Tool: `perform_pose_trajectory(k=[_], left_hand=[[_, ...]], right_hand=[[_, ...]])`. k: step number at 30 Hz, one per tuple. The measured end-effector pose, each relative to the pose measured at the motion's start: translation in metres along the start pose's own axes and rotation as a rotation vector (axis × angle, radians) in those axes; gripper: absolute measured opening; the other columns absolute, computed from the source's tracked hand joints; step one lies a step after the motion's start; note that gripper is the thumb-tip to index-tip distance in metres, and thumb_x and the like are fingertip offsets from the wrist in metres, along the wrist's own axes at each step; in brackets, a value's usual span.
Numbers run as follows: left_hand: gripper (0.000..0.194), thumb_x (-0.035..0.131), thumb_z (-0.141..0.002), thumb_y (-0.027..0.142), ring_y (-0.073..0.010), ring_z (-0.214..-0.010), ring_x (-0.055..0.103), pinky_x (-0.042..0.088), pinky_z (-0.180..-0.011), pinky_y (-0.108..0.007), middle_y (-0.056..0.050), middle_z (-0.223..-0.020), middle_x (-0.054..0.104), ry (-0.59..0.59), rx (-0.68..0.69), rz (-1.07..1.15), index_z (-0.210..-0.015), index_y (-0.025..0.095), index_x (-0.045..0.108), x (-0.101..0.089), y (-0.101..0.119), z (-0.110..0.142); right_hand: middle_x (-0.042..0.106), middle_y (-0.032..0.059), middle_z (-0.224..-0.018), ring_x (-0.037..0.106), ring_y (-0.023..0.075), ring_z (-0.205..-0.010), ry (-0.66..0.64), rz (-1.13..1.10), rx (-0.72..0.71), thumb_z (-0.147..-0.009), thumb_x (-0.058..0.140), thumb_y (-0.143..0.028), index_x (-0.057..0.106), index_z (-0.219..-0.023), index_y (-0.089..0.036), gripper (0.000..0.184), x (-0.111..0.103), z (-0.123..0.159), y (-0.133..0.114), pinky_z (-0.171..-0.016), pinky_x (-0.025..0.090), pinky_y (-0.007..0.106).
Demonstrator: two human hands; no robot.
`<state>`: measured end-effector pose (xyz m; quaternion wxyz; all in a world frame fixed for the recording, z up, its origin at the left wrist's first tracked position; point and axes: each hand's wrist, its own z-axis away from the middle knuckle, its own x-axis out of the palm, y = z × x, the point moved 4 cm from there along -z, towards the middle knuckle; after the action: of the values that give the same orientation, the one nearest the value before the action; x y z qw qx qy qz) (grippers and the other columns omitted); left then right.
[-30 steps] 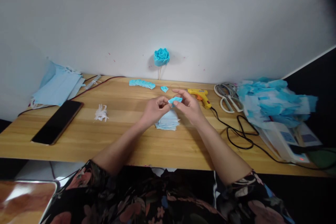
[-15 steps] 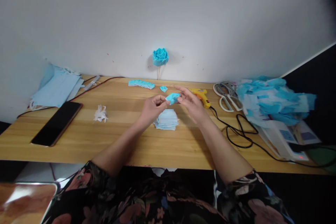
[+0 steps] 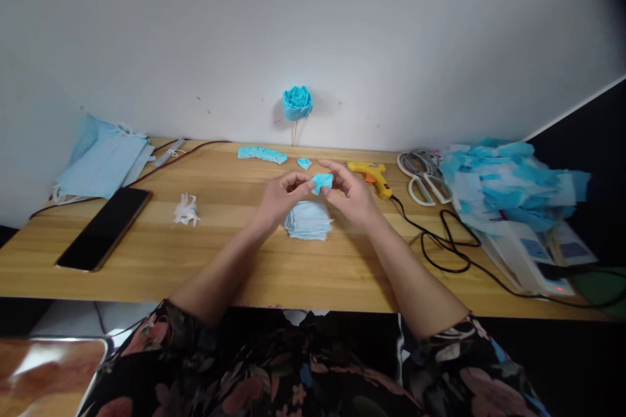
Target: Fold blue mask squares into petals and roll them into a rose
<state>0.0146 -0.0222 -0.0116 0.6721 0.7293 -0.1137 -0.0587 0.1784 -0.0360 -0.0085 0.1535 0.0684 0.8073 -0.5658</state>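
A small folded piece of blue mask fabric (image 3: 323,182) is held up between my two hands. My left hand (image 3: 283,199) pinches its left edge, and my right hand (image 3: 352,195) grips its lower right side with the thumb, the index finger arching over the top. Below the hands lies a stack of pale blue fabric squares (image 3: 309,221). Just beyond them is a small folded blue petal (image 3: 304,163), and to its left a row of overlapping folded petals (image 3: 263,154). Against the wall stands a blue fabric flower (image 3: 297,103) on a thin stick.
A yellow glue gun (image 3: 369,172) with a black cord lies right of my hands, near white-handled scissors (image 3: 430,189). Blue fabric scraps (image 3: 513,182) heap over a white power strip (image 3: 528,254). Leftward are a phone (image 3: 105,228), white strips (image 3: 186,210) and face masks (image 3: 105,159).
My right hand has shifted slightly left and its fingers have drawn in closer around the fabric piece. The piece has turned and looks more compact.
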Motion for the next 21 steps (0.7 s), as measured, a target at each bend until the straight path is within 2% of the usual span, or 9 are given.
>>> perform_pose_trajectory(k=[11,21], left_hand=[[0.025,0.073,-0.072,0.04,-0.009,-0.06,0.046,0.036,-0.059,-0.023,0.003,-0.065,0.056,-0.011,-0.003,-0.028,-0.075,0.016,0.064,0.0005,-0.0067,-0.0015],[0.026,0.075,-0.072,0.04,-0.009,-0.062,0.048,0.038,-0.06,-0.023,0.002,-0.066,0.058,-0.033,0.01,-0.042,-0.073,0.016,0.064,0.0034,-0.0042,0.0005]], right_hand=[[0.071,0.0037,-0.103,0.065,0.019,-0.09,0.006,0.217,-0.09,-0.08,0.061,-0.018,0.059,-0.135,-0.025,0.055,0.0003,0.0027,-0.0075,-0.087,0.052,0.037],[0.073,0.0039,-0.108,0.065,0.0187,-0.086,0.026,0.218,-0.093,-0.082,0.062,-0.023,0.062,-0.132,-0.025,0.05,0.0001,0.0025,-0.0086,-0.086,0.053,0.037]])
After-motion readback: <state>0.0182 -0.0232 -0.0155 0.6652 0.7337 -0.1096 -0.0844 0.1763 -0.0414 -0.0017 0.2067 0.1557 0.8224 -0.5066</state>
